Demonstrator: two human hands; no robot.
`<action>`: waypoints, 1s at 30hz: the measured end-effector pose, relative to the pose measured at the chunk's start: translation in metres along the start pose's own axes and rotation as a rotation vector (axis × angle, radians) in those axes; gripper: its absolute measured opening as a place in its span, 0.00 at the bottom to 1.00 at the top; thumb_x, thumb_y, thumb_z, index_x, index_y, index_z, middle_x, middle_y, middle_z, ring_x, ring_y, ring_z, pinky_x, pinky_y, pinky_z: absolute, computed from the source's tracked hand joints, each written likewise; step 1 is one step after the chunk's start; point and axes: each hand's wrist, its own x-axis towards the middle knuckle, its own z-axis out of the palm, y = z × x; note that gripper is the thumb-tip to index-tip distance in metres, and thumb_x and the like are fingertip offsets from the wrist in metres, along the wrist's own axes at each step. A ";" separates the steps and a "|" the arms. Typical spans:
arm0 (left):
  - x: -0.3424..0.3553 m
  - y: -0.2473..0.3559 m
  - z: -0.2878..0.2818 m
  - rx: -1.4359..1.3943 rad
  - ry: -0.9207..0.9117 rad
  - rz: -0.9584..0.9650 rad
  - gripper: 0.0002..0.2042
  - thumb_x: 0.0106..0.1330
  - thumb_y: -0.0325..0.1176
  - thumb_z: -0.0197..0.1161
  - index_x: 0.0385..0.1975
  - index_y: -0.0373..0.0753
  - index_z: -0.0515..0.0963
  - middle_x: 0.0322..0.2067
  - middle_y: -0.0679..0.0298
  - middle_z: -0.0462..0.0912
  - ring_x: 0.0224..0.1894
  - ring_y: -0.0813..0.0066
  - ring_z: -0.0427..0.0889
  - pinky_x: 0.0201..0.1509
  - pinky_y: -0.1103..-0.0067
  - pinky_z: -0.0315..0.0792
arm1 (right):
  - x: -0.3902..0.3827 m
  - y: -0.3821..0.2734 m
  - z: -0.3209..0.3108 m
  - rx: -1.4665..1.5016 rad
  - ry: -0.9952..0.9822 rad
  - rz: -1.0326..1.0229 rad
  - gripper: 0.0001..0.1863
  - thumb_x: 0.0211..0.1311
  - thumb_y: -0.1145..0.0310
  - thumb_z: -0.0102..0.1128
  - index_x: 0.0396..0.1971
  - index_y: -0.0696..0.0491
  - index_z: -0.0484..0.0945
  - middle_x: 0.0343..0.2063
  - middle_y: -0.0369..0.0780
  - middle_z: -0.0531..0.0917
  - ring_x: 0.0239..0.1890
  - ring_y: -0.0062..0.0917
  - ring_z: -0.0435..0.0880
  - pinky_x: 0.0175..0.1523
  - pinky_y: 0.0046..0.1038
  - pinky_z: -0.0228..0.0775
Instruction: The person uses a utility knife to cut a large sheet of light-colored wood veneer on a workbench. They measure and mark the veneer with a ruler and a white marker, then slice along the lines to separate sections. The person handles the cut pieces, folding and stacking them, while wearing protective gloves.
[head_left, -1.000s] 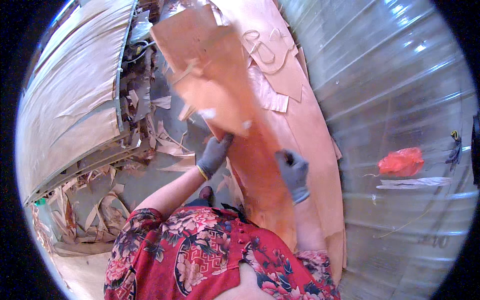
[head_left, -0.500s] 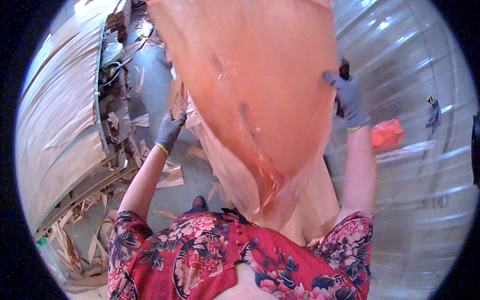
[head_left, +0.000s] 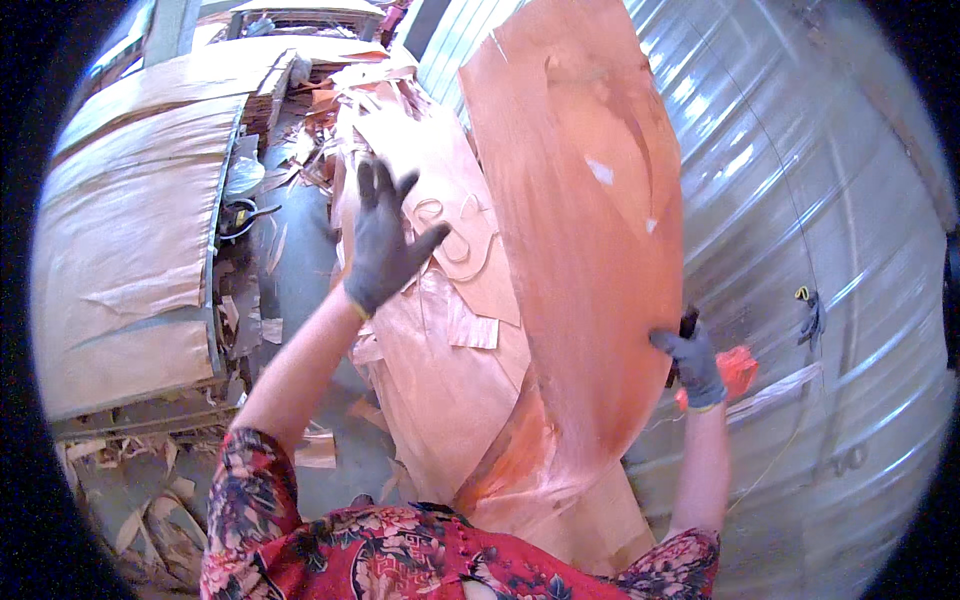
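Note:
A large orange-brown wood veneer sheet (head_left: 590,250) stands raised on its long edge, its lower end curled and creased toward me. My right hand (head_left: 694,365), in a grey glove, grips the sheet's right edge with the thumb on its near face. A dark object (head_left: 688,322) shows beside those fingers; its kind I cannot make out. My left hand (head_left: 385,245), also gloved, is open with fingers spread, apart from the raised sheet. Below it lies a pile of paler veneer (head_left: 440,390), with a curled strip (head_left: 455,235) and loose pieces on top.
At the left stands a wide stack of veneer sheets (head_left: 130,310). Torn scraps (head_left: 160,520) litter the floor around it. A corrugated metal wall (head_left: 860,290) rises on the right, with an orange-red bag (head_left: 738,370) near it and a dark item (head_left: 811,318) hanging on it.
The raised sheet has turned more upright and shifted right, uncovering the pile. My left hand has moved up and over the pile, fingers spreading. My right hand still grips the edge, now lower in view.

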 end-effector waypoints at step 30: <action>0.063 0.173 0.081 -0.130 -0.592 0.816 0.52 0.27 0.63 0.68 0.53 0.31 0.65 0.56 0.50 0.64 0.63 0.53 0.54 0.69 0.66 0.44 | -0.097 0.144 -0.051 0.461 0.285 0.047 0.26 0.37 0.77 0.65 0.45 0.58 0.73 0.41 0.37 0.79 0.43 0.26 0.76 0.48 0.28 0.69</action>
